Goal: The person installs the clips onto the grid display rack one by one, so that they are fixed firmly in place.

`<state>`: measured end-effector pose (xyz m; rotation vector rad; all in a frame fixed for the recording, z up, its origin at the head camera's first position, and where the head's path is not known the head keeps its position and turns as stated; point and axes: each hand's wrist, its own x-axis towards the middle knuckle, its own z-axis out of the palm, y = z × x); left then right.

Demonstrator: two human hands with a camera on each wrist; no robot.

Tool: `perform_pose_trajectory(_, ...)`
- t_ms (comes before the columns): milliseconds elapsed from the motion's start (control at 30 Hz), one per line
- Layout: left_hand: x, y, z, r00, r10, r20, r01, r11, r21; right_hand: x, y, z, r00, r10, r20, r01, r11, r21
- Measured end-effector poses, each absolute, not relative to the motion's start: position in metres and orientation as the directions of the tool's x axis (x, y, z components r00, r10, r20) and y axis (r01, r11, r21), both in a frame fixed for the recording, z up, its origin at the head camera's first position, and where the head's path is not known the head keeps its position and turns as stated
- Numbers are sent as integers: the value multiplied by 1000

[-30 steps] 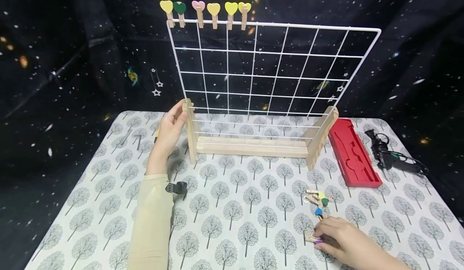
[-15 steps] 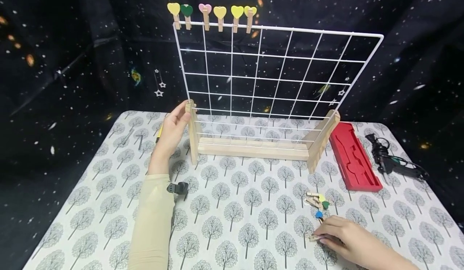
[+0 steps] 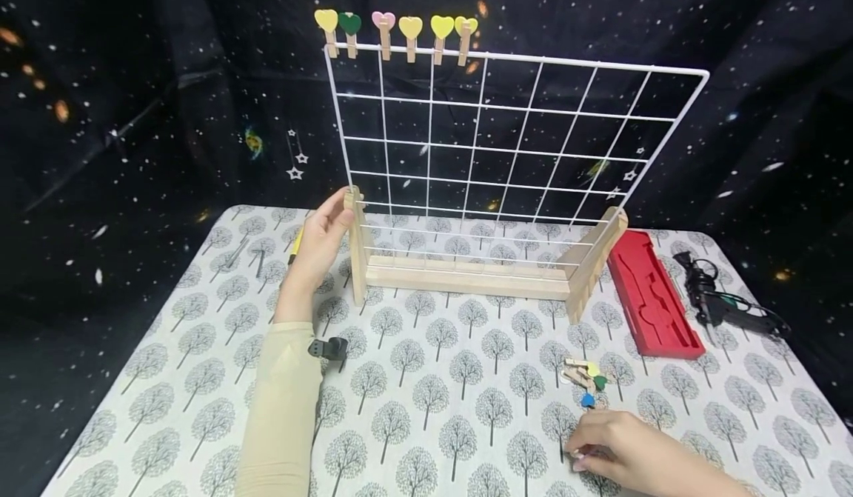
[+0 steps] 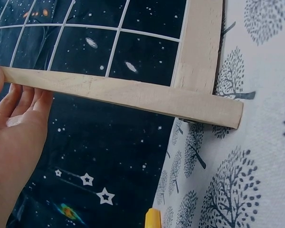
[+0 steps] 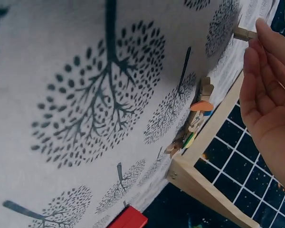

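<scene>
My left hand (image 3: 316, 241) grips the left wooden upright (image 4: 133, 95) of a stand, thumb on one side and fingers on the other. The stand holds a white wire grid (image 3: 506, 104). Several clothespins with heart tops, including a green-heart clothespin (image 3: 349, 24), sit along the left part of its top bar. At the front right, my right hand (image 3: 620, 445) pinches a small wooden clothespin (image 5: 244, 33) between thumb and fingers; the hand mostly hides it in the head view. Just beyond it lies a small pile of heart clothespins, with a blue heart (image 3: 588, 401) nearest the hand.
A red moulded tray (image 3: 656, 297) lies right of the stand, beside a black tool with a cable (image 3: 726, 297). Thin metal pieces (image 3: 258, 258) and a yellow object (image 3: 296, 244) lie at the left. A tree-patterned cloth (image 3: 426, 408) covers the table.
My right fingers have closed round the clothespin and drawn slightly toward me, away from the pile. The left hand keeps its grip on the upright. The head view has shifted a little.
</scene>
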<state>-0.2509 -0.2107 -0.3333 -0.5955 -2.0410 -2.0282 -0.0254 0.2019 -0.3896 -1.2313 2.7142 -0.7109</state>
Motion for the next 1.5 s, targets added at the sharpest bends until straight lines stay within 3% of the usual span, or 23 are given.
perform_pose_trajectory(200, -243, -207, -323, -904, 143, 403, 402, -32, 915, -33, 203, -397, -608, -729, 315, -788, 506, -350)
perform_pose_trajectory(467, -239, -207, -321, -908, 135, 396, 399, -10, 917, -71, 183, -362, -619, -638, 458, -785, 528, -325)
perform_pose_trajectory(567, -238, -208, -322, -910, 135, 393, 396, -4, 918, -96, 171, -335, -583, -630, 513, -811, 491, -318)
perform_pose_trajectory(733, -239, -209, -324, -908, 130, 399, 402, 1, 916, -145, 145, -273, -459, -601, 654, -885, 377, -274)
perform_pose_trajectory(933, -249, -210, -331, -898, 140, 418, 420, -18, 907, -168, 114, -183, -384, -544, 746, -894, 422, -152)
perform_pose_trajectory(1200, -249, -213, -331, -901, 147, 409, 412, -6, 911, -184, 83, -104, -607, -327, 725, -673, 696, -250)
perform_pose_trajectory(1500, -240, -209, -320, -910, 139, 392, 395, -3, 919, -206, 78, -74, -645, -348, 680, -579, 803, -139)
